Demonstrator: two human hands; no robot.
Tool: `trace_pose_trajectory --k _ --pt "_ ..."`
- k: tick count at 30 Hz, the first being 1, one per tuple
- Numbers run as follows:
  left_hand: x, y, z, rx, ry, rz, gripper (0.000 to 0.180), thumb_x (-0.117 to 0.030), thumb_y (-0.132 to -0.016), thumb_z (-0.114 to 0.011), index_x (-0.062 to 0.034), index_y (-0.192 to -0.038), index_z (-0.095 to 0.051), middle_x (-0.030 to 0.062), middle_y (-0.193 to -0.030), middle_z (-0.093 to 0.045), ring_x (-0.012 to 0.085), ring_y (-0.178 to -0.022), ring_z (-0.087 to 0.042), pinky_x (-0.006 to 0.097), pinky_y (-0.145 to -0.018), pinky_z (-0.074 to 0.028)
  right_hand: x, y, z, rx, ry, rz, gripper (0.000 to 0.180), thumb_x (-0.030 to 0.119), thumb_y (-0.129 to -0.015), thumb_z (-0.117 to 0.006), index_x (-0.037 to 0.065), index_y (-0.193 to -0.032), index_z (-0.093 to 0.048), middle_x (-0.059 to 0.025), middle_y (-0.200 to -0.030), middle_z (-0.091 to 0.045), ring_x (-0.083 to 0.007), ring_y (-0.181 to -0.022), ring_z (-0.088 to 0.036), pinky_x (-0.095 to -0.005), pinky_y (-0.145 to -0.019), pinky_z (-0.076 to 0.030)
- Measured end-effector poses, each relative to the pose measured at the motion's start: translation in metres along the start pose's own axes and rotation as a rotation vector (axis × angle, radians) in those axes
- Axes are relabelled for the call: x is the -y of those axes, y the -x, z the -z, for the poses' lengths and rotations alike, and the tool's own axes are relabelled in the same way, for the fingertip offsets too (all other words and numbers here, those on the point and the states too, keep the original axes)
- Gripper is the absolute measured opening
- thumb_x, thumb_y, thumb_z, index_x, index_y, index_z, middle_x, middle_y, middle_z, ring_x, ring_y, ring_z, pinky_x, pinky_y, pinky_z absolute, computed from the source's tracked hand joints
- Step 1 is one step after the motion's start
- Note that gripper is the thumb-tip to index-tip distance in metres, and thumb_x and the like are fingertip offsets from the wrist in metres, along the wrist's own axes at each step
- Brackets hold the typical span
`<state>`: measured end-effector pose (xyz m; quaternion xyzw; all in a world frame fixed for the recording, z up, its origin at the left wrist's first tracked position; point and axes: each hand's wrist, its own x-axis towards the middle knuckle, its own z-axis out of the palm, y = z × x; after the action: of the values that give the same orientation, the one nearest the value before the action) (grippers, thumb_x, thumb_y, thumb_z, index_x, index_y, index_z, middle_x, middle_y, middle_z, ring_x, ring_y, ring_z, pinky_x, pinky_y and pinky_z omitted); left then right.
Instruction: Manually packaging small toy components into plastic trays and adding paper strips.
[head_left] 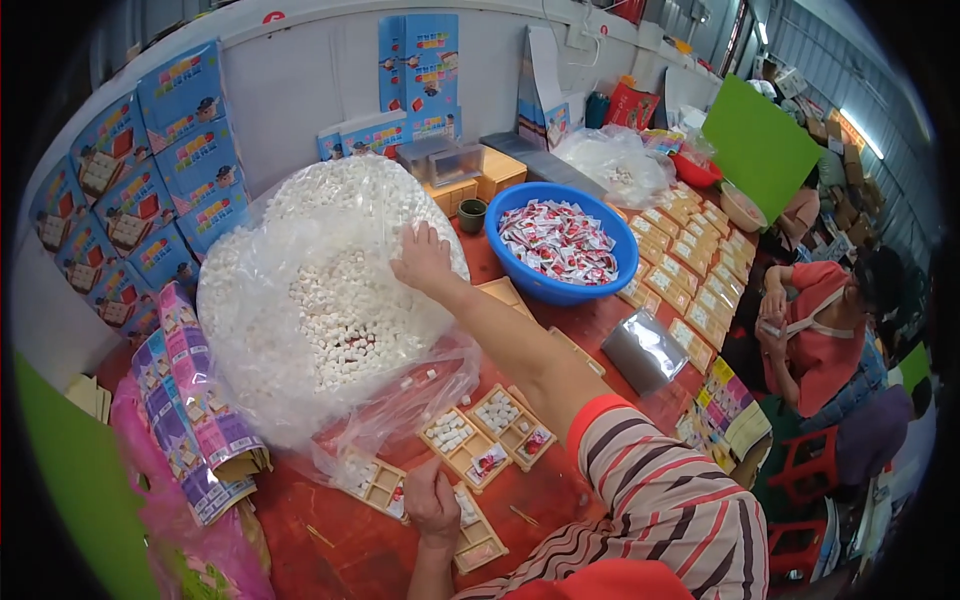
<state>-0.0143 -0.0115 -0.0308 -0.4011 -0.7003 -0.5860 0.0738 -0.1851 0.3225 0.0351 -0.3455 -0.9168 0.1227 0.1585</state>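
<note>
My right hand (423, 258) reaches out over a big heap of small white cubes (345, 290) in a clear plastic bag (255, 340). Its fingers are spread on the far right part of the heap. My left hand (433, 503) is curled closed low among several small wooden compartment trays (467, 462); whatever its fingers hold, if anything, is hidden. White cubes fill some compartments, and small red-and-white packets (488, 461) lie in others. Part of one tray (482, 548) lies beside my left hand, partly covered by it.
A blue basin (560, 290) full of packets stands right of the heap. Beyond it lie rows of filled wooden trays (690, 260). Printed blue boxes (180, 90) lean on the wall. Printed sheets (185, 400) hang at the left. A person (825, 310) sits at the right.
</note>
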Motion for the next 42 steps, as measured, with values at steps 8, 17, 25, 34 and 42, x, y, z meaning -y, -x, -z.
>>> trace_pose_trajectory --k 8,17,25,34,42 --pt "0.007 0.004 -0.006 0.005 -0.021 0.012 0.02 0.002 -0.088 -0.052 0.0019 -0.105 -0.062 0.0144 -0.095 -0.064 0.0243 -0.083 -0.062 0.033 -0.075 -0.05 -0.072 0.042 0.099 -0.429 -0.375 0.194 0.024 0.02 -0.086 -0.06 0.0 -0.099 -0.067 -0.0168 -0.101 -0.067 -0.0288 -0.096 -0.062 -0.0354 -0.086 -0.048" --pt "-0.034 -0.008 0.007 -0.055 0.225 0.051 0.022 0.003 -0.087 -0.053 0.0017 -0.107 -0.062 0.0143 -0.097 -0.065 0.0259 -0.091 -0.064 0.035 -0.08 -0.05 -0.025 0.315 0.268 -0.425 -0.939 0.514 0.024 0.013 -0.092 -0.051 -0.004 -0.107 -0.061 -0.0111 -0.095 -0.062 -0.0201 -0.08 -0.059 -0.0349 -0.075 -0.048" --pt "-0.203 -0.047 0.114 -0.082 0.399 -0.753 0.054 -0.043 -0.1 -0.038 -0.0004 -0.133 -0.037 0.0181 -0.112 -0.062 0.0315 -0.083 -0.065 0.059 -0.089 -0.046 -0.047 0.428 0.307 -0.348 -0.929 0.937 0.036 0.033 -0.09 -0.058 0.006 -0.115 -0.058 -0.0046 -0.086 -0.057 -0.0169 -0.072 -0.052 -0.035 -0.066 -0.04" --pt "-0.259 -0.04 0.137 0.174 0.562 -0.918 0.03 -0.017 -0.095 -0.052 0.0013 -0.118 -0.058 0.0177 -0.109 -0.064 0.0334 -0.089 -0.064 0.042 -0.089 -0.048 -0.075 0.486 0.286 -0.38 -1.007 0.735 0.028 0.023 -0.089 -0.057 0.004 -0.109 -0.059 -0.0064 -0.086 -0.059 -0.0178 -0.073 -0.054 -0.0326 -0.067 -0.042" --pt "-0.255 -0.004 0.146 0.027 0.466 -0.634 0.03 -0.016 -0.09 -0.057 0.0009 -0.114 -0.06 0.0145 -0.097 -0.065 0.0302 -0.086 -0.065 0.044 -0.091 -0.047 -0.105 0.535 0.289 -0.373 -1.016 0.578 0.021 0.015 -0.087 -0.056 0.002 -0.104 -0.059 -0.008 -0.086 -0.06 -0.0186 -0.074 -0.056 -0.0305 -0.067 -0.044"
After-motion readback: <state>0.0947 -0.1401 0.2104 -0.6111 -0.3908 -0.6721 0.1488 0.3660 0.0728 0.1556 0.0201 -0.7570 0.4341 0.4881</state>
